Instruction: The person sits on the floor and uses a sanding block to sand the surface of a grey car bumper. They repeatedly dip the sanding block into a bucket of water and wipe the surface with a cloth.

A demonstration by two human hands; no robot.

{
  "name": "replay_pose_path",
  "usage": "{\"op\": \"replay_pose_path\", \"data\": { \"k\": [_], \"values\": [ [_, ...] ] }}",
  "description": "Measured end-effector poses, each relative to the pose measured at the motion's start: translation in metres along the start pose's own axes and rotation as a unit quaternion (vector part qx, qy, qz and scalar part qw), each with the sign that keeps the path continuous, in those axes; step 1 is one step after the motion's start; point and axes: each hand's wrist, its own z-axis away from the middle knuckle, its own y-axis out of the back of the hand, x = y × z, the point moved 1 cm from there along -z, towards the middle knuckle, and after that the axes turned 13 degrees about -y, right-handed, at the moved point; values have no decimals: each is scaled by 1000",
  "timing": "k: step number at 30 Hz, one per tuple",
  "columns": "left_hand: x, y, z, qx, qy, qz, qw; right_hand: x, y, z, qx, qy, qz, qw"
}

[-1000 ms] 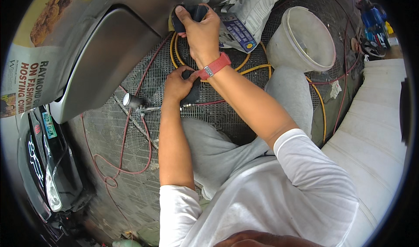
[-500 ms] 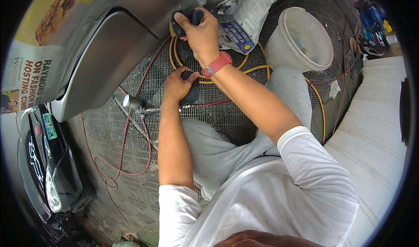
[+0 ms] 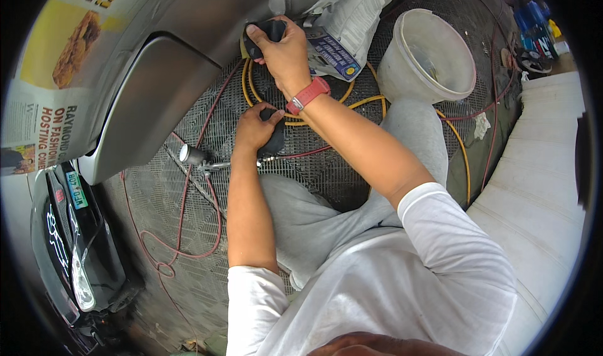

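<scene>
Right hand (image 3: 286,51) is clamped on a dark sanding block (image 3: 264,32), pressing it against the grey car panel (image 3: 169,60); left hand (image 3: 254,126) is closed around the black grip of an air tool (image 3: 264,143) lying on the floor grating (image 3: 157,199). Block looks light and slightly soft: hold it palm over the top, fingers wrapped on the edges. Tool looks rigid and heavier, its hose (image 3: 188,230) dragging; take it by the grip.
</scene>
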Motion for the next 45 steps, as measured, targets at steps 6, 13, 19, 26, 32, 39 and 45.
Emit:
{"op": "replay_pose_path", "data": {
  "k": [6, 13, 19, 26, 32, 39, 45],
  "values": [
    [-11, -12, -5, 39, -35, -1, 999, 1, -10, 12, 8, -14, -29, 999],
    [5, -11, -5, 30, -20, -9, 999, -2, 24, 23, 117, 12, -42, 992],
    [-17, -12, 4, 46, -38, 11, 998, -2, 0, 7, 245, 326, 157, 899],
    [-67, -19, 10, 58, -69, 34, 995, 54, -56, 58, 20, 301, 274, 913],
    [-66, -15, 12, 59, -105, 88, 989, 38, -51, 32, 80, 286, 268, 917],
    [-66, -9, 16, 48, -64, 34, 996, 26, -55, 10, 87, 360, 248, 895],
    [-61, 3, 23, 42, -3, 49, 998, 50, -36, 16, 62, 336, 283, 896]
  ]
}}
